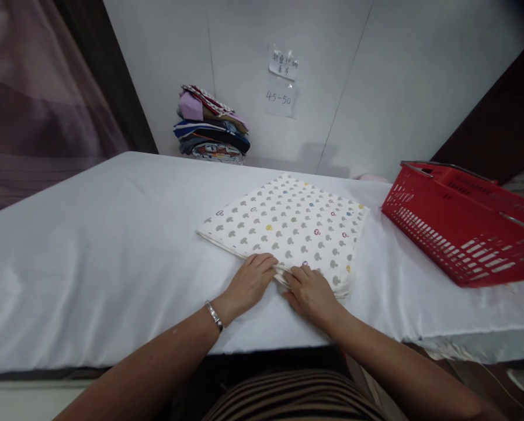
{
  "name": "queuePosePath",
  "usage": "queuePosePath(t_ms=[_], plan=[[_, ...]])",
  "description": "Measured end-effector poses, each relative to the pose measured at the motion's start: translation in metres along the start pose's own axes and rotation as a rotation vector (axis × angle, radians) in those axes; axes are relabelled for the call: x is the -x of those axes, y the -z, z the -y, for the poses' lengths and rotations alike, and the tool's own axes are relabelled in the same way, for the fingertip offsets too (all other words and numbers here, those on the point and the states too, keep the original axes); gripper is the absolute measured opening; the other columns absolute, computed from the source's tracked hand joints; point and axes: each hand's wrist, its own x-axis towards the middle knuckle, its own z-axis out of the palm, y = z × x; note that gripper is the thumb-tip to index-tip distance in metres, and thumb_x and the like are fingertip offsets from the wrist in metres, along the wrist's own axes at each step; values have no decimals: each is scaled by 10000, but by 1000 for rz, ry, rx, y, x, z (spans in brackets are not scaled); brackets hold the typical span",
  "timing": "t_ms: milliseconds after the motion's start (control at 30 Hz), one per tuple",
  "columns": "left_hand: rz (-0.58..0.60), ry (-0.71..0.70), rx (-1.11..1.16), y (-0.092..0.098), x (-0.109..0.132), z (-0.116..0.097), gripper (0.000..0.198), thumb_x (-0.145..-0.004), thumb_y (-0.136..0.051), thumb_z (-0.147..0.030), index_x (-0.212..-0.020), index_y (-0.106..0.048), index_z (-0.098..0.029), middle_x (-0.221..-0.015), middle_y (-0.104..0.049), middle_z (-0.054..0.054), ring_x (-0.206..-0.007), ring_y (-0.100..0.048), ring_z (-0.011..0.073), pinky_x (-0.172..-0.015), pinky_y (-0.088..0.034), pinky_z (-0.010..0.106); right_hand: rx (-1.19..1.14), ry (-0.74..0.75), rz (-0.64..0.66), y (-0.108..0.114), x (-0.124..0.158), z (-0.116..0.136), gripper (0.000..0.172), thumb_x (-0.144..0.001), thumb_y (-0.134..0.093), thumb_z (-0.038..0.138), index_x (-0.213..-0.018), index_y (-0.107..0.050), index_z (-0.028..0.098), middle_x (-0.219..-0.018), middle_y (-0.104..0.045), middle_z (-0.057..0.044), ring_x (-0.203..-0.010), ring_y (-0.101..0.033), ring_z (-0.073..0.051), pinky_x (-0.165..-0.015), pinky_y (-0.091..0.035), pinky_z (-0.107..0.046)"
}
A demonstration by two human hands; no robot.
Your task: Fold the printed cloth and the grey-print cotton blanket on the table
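A folded white cloth (283,219), printed with grey mushroom-like shapes and a few coloured ones, lies in layers on the white-covered table. My left hand (253,282) grips the middle of its near edge, with the thumb out of sight. Just to the right, my right hand (311,292) has its fingers curled over the same edge and its thumb beneath. Between the two hands the edge layers are slightly lifted and bunched. A silver bracelet (214,316) circles my left wrist.
A red plastic basket (463,228) stands on the right of the table (90,251). Against the back wall is a stack of folded fabrics (211,126). Handwritten paper signs (280,98) are taped to the wall. A pinkish curtain (38,99) hangs at the left.
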Motion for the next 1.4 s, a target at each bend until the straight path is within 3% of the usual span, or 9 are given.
queuePosePath(t_ms=[267, 467, 600, 767, 1033, 1233, 1400], plan=[[-13, -2, 48, -2, 0, 2, 163, -900, -433, -152, -885, -594, -170, -1074, -600, 22, -1108, -443, 184, -942, -354, 360, 7, 85, -47, -15, 6, 5, 154, -917, -438, 181, -911, -589, 156, -869, -578, -60, -789, -471, -187, -636, -347, -318], [18, 18, 70, -3, -1, 3, 169, -905, -427, -169, -882, -594, -183, -1032, -606, 20, -1097, -459, 186, -942, -346, 371, -26, 54, -65, -17, 6, 2, 134, -909, -454, 185, -926, -585, 165, -852, -579, -58, -788, -474, -182, -644, -343, -304], [52, 48, 73, -1, -3, 2, 158, -900, -435, -157, -876, -589, -177, -1019, -607, 16, -1081, -463, 183, -936, -346, 369, -28, 50, -54, -16, 7, 1, 230, -894, -451, 160, -1102, -548, 161, -877, -603, -65, -783, -499, -185, -646, -358, -304], [83, 44, 79, 0, -4, 2, 154, -896, -444, -153, -873, -594, -173, -982, -606, 21, -1056, -469, 183, -918, -356, 369, -4, 21, -87, -20, 7, 0, 413, -911, -370, 156, -1321, -363, 100, -871, -646, -90, -744, -543, -195, -631, -375, -323], [42, 23, 65, -1, -1, 2, 195, -907, -418, -155, -844, -601, -172, -1017, -601, 23, -1088, -450, 183, -932, -354, 377, -30, -52, -13, -12, -2, 3, 196, -910, -433, 174, -1059, -559, 156, -841, -633, -64, -785, -553, -183, -706, -391, -308], [20, 35, 49, 2, -1, 0, 209, -914, -403, -159, -850, -602, -161, -1106, -572, 33, -1118, -430, 192, -954, -339, 380, -30, -60, -22, -9, -3, 3, 139, -898, -463, 156, -973, -579, 158, -883, -596, -71, -825, -517, -191, -757, -394, -320], [50, 33, 66, 4, -3, -1, 207, -908, -413, -157, -802, -591, -163, -993, -599, 25, -1069, -461, 181, -926, -351, 364, -24, -34, -20, -14, -4, 4, 103, -885, -512, 219, -923, -584, 155, -866, -581, -59, -814, -499, -193, -738, -385, -316]])
